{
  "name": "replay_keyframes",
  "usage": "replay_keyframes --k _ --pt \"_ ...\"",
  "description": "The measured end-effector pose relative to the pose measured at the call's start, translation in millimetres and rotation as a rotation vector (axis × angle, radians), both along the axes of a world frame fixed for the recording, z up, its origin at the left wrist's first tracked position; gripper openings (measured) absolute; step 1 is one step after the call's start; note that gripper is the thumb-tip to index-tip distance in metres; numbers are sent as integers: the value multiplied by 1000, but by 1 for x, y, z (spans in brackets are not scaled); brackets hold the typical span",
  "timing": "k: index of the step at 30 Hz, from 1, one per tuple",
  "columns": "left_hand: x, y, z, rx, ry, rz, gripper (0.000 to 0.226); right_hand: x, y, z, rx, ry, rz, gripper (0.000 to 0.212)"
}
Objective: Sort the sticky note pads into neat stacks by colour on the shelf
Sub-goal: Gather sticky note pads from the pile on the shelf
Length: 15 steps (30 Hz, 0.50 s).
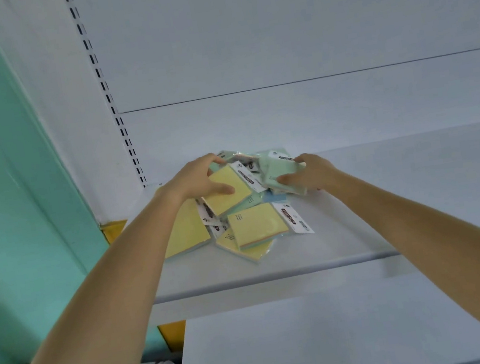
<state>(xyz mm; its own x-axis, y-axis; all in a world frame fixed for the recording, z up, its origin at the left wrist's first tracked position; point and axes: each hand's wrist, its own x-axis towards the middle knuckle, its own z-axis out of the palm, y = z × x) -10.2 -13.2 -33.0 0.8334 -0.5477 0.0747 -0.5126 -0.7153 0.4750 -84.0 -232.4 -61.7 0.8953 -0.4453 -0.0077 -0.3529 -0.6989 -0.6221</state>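
Sticky note pads lie mixed in one heap on the shelf | your left hand grips a yellow pad, right hand a green pad | no stacks yet.

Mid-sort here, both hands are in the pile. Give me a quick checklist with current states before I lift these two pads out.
1. Left hand has a yellow pad: ok, thumb on its face, fingers over its far edge.
2. Right hand has a green pad: ok, fingers wrap its right side.
3. Each hand holds one colour only: cannot tell, packs beneath overlap.
4. Free room on the shelf for stacks: ok, bare to the right of the pile.
5. Colour stacks started: not ok, the pads lie in one mixed heap.
6. Pads safe from the front edge: ok, the nearest yellow pad sits back from it.
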Motion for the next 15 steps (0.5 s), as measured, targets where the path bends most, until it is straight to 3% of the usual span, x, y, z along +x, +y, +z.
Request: replay_keyframes --k 3,6,9,15 --pt "-1 -11 8 -139 -60 -39 67 -9 -14 -4 156 -191 -17 63" --pt "-7 -34 10 -329 12 -40 55 -23 -41 -8 342 -345 -26 55" --pt "-24 -78 8 -445 85 5 45 -51 -84 -9 419 -384 -20 53" --pt "-69 -196 -9 -541 173 32 47 -130 -204 -8 411 -388 -93 52"
